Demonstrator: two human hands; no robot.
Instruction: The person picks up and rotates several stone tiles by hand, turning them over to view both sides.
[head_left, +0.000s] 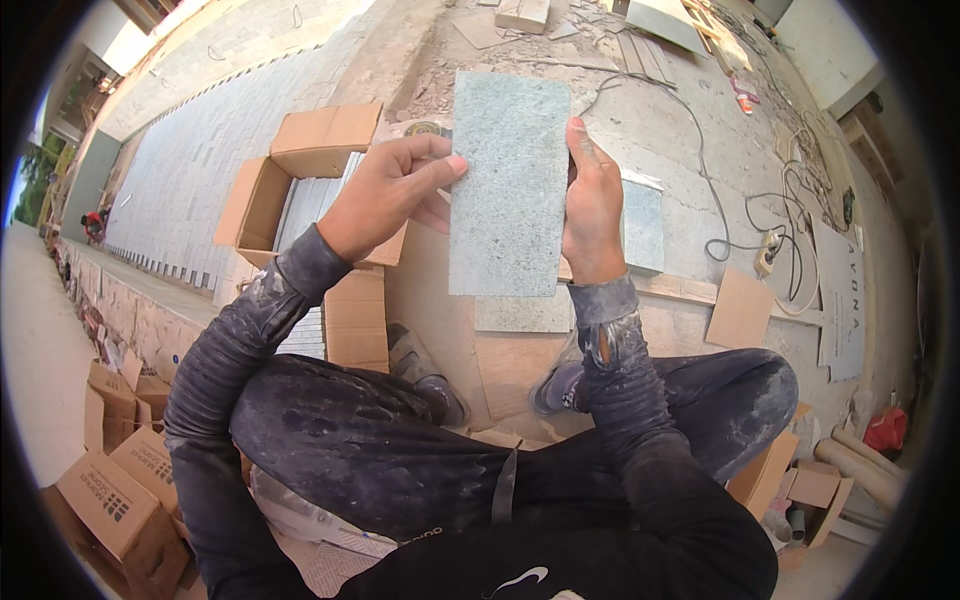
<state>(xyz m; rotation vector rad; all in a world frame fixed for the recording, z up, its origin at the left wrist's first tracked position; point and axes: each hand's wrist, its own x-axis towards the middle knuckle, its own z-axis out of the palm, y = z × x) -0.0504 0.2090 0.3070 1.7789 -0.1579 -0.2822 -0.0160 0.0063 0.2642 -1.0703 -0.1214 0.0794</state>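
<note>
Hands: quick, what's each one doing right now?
Left hand: closed on the grey tile's left edge.
Right hand: closed on the same tile's right edge.

An open cardboard box [300, 190] crowds the left; bare floor [690, 215] right, crossed by cables [712, 200].

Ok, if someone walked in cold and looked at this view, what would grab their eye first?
The grey-green stone tile, held upright at centre frame between the left hand and the right hand, each gripping a long edge. Next, the open cardboard box of stacked tiles just left of the hands, and the black cable snaking over the dusty floor to the upper right.
</note>
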